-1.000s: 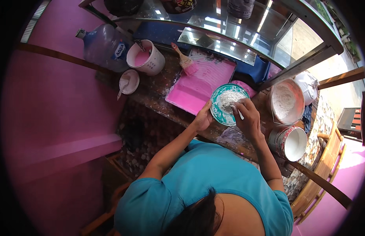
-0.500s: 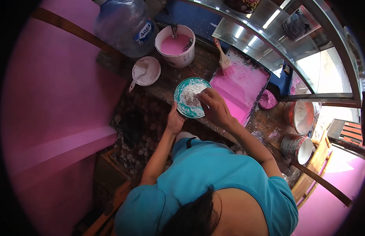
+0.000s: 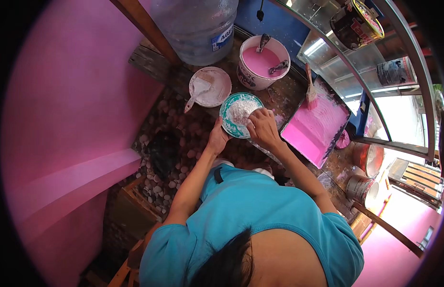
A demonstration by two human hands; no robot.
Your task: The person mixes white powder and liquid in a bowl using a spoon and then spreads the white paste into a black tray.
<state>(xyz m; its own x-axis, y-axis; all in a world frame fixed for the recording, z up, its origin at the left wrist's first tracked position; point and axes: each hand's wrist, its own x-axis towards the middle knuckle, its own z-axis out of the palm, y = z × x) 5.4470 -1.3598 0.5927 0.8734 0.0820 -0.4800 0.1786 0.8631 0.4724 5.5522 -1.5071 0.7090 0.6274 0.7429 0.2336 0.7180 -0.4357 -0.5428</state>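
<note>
Indeed, the left hand holds the teal plate by its left edge

Pink wall to my left, low ledge along it; dark wooden, paint-spotted worktop before me; pebbled floor in shade below. Ahead, rightward: glass-panelled cabinet, grey-framed; strong daylight beyond.

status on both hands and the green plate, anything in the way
Left hand gripping green plate by its edge. Right hand at white powder on it. Nothing seen blocking either.
</note>
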